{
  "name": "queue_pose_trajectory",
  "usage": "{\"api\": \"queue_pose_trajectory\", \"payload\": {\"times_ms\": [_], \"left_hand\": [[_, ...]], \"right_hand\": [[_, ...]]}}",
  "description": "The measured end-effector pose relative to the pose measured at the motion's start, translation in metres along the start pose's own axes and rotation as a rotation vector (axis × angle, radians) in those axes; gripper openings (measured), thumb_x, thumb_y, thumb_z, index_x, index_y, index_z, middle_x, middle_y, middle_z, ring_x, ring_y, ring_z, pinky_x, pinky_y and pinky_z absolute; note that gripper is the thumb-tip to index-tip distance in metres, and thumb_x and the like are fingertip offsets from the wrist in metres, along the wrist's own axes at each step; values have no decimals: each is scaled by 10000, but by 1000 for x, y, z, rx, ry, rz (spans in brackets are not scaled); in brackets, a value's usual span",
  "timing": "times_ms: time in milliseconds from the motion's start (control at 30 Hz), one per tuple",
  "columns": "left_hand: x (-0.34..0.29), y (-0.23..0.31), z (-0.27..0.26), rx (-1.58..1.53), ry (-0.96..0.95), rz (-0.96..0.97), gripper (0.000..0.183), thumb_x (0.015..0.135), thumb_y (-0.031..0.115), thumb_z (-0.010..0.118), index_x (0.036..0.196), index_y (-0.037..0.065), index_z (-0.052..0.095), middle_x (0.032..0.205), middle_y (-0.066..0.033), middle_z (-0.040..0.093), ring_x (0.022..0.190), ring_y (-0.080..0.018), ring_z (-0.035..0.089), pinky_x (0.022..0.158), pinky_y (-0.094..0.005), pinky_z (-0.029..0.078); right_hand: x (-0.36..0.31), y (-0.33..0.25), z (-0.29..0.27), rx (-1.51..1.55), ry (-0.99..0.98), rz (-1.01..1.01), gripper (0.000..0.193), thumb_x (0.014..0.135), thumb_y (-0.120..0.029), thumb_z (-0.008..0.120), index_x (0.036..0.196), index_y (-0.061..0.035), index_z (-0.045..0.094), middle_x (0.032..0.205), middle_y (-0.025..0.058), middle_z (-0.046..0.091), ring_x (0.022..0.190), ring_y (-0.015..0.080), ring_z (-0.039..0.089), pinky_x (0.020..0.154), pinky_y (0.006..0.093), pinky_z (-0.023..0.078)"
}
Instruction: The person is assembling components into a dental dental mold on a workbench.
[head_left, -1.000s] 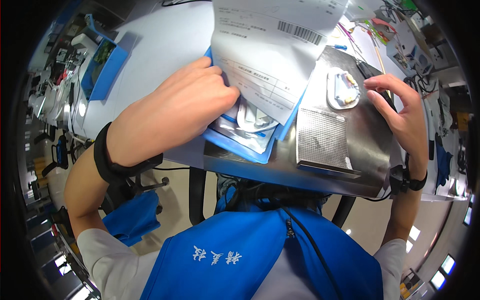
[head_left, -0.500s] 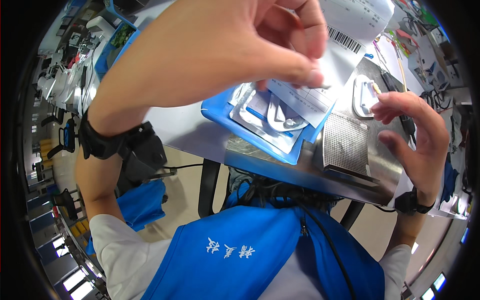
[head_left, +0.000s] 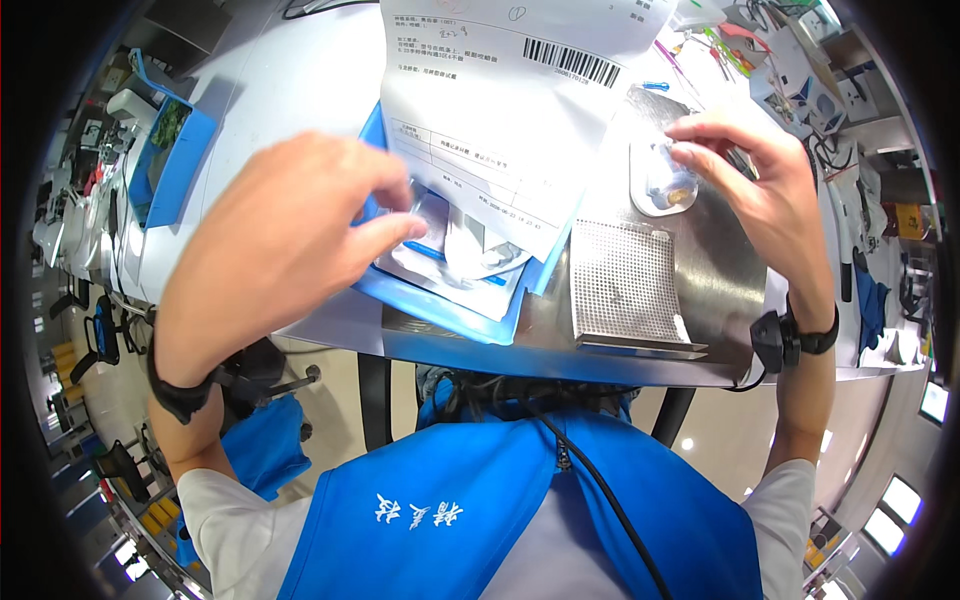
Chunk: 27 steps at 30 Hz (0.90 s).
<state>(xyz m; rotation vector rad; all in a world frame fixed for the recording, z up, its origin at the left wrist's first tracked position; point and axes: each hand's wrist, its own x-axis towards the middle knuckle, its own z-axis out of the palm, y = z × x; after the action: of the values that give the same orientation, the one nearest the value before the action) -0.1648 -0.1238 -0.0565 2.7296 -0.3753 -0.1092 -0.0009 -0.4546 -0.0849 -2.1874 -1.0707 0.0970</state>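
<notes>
Left hand [head_left: 290, 225] arched at the left side of one shallow blue plastic tray [head_left: 490, 325], thumb and forefinger parted, loosely spread; right hand [head_left: 760, 180] bent inward, right of the tray, fingertips at one white rounded plate [head_left: 658, 203], grip indeterminable. One printed white paper sheet [head_left: 470, 120] overlies the tray; one perforated silver metal piece [head_left: 625, 280] lies to its right; since the preceding frame, the left hand has withdrawn leftward from the sheet.

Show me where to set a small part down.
Free: white tabletop between the blue bin and the paper sheet, beyond the left hand; metal plate right of the perforated sheet. Crowded: the filled blue tray partly under the paper sheet.
</notes>
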Motion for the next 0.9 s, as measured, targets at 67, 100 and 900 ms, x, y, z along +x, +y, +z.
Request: {"api": "queue_pose_trajectory", "payload": {"times_ms": [67, 100, 900], "left_hand": [[-11, -3, 12, 119, 56, 28, 170, 916, 155, 780, 966, -3, 739, 877, -135, 752, 756, -323, 708, 689, -414, 536], [-4, 4, 18, 136, 1, -77, 216, 921, 177, 769, 1025, -3, 709, 918, -163, 752, 799, -381, 702, 717, -459, 532], [8, 4, 36, -1378, 339, -359, 87, 966, 54, 652, 1031, 15, 610, 1051, -127, 735, 951, -193, 778, 809, -308, 626]], "right_hand": [[8, 11, 14, 29, -22, -44, 179, 968, -137, 759, 1096, -21, 805, 930, 76, 779, 844, 164, 695, 781, 317, 546], [11, 13, 18, 32, -27, -47, 179, 968, -137, 759, 1096, -21, 805, 930, 76, 779, 844, 164, 695, 781, 317, 546], [11, -97, 70, -367, -43, -338, 496, 803, -103, 809, 1262, -17, 641, 1108, 167, 657, 1007, 381, 676, 868, 434, 552]]}}
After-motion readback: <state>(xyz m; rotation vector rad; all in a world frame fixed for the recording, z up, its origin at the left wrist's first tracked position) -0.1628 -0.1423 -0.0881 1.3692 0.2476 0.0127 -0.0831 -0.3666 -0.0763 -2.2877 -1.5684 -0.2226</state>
